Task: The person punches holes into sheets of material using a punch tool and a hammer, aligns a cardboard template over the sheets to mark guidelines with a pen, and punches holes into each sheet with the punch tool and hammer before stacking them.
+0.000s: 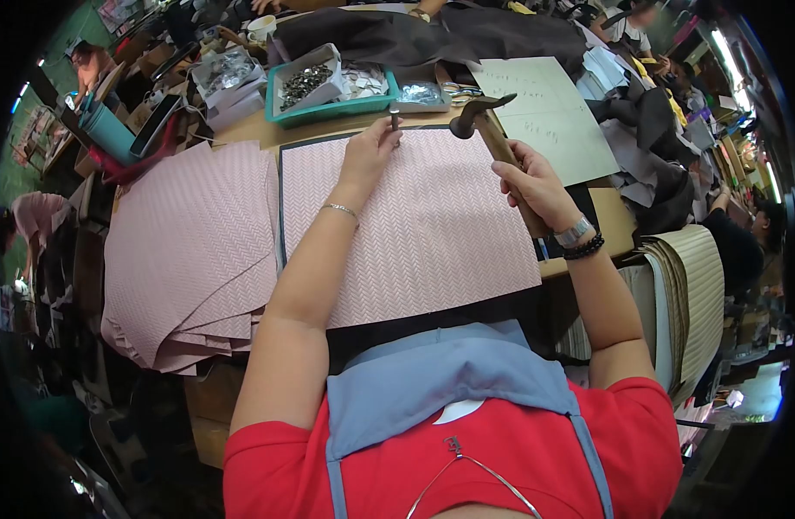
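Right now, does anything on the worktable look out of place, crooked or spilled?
Slightly: the stack of pink herringbone-patterned sheets at left is fanned out, its edges not lining up. The large pink patterned sheet beneath the left hand looks flat. I see no spill.

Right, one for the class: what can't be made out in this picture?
In the head view:
Gripped stretch of the wooden-handled, dark-metal-headed hammer: right hand covers it.
Strip of the middle pink herringbone sheet: left forearm covers it.
Writing on the pale green rectangular sheet: too faint and small.
Time on the silver-banded wristwatch: too small.
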Tool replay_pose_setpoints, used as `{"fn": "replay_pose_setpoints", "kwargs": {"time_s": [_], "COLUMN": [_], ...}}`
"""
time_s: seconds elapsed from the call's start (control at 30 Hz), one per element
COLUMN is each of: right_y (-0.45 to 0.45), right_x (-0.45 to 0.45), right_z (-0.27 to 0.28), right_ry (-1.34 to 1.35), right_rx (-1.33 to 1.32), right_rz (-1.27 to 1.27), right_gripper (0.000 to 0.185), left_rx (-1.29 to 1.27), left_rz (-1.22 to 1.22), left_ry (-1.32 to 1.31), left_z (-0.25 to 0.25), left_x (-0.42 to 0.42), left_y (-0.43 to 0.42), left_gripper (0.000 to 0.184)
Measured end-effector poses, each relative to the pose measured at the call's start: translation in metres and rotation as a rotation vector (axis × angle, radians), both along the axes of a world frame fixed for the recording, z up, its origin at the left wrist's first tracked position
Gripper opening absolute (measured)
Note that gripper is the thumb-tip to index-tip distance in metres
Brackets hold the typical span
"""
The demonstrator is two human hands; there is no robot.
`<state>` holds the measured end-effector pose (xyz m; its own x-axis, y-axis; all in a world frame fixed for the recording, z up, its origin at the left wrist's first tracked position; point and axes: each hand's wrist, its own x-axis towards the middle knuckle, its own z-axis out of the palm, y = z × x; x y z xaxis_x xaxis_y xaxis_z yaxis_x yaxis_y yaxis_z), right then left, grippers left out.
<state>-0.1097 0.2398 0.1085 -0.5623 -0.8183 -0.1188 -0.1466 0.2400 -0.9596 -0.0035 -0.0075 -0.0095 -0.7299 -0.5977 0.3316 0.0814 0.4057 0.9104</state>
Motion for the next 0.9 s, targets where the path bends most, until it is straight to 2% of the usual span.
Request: {"fn": "replay_pose_setpoints", "kwargs": {"time_s": [0.13, 0.23, 0.33, 0.37, 0.43, 0.5, 0.53, 0.63, 0.7, 0.77, 0.87, 0.9], "right_y": [-0.008, -0.020, -0.037, -0.043, -0.059, -0.071, -0.079, -0.088, -0.080, -0.064, -0.034, -0.019], "right_x": [0.001, -0.005, -0.006, -0.004, 0.001, 0.010, 0.004, -0.012, -0.014, 0.009, -0.012, -0.026], "right_z": [0.001, 0.001, 0.018, 0.026, 0.044, 0.072, 0.077, 0.033, -0.006, 0.018, 0.001, -0.019], "right_ry": [0.040, 0.176, 0.288, 0.366, 0.461, 0.559, 0.586, 0.554, 1.003, 0.404, 0.673, 0.796], "right_rx": [0.037, 0.153, 0.058, -0.059, -0.547, -0.823, -0.945, -0.823, -0.274, 0.281, 0.069, -0.066], "right_rz": [0.067, 0.143, 0.188, 0.176, 0.191, 0.077, 0.121, 0.129, 0.159, 0.128, 0.078, 0.008], "right_gripper": [0.038, 0.034, 0.031, 0.025, 0.020, 0.015, 0.016, 0.016, 0.026, 0.032, 0.036, 0.037], "left_rx": [-0.106, -0.125, -0.129, -0.132, -0.133, -0.128, -0.124, -0.134, -0.129, -0.117, -0.187, -0.122], "left_rz": [0.038, 0.051, 0.062, 0.066, 0.063, 0.060, 0.059, 0.059, 0.055, 0.043, 0.040, 0.043], "left_ry": [-0.029, -0.052, -0.064, -0.070, -0.079, -0.084, -0.085, -0.074, -0.065, -0.071, -0.059, -0.046], "left_z": [0.001, -0.001, 0.001, 0.002, 0.003, 0.003, 0.003, 0.002, 0.003, 0.006, 0.006, 0.004], "left_x": [0.001, 0.000, 0.000, 0.001, 0.001, 0.001, 0.002, 0.001, 0.000, 0.004, 0.004, 0.003], "left_y": [0.001, 0.000, 0.002, 0.003, 0.002, 0.003, 0.004, 0.002, 0.004, 0.006, 0.004, 0.004], "left_gripper": [0.023, 0.023, 0.024, 0.024, 0.024, 0.024, 0.024, 0.023, 0.022, 0.021, 0.019, 0.019]}}
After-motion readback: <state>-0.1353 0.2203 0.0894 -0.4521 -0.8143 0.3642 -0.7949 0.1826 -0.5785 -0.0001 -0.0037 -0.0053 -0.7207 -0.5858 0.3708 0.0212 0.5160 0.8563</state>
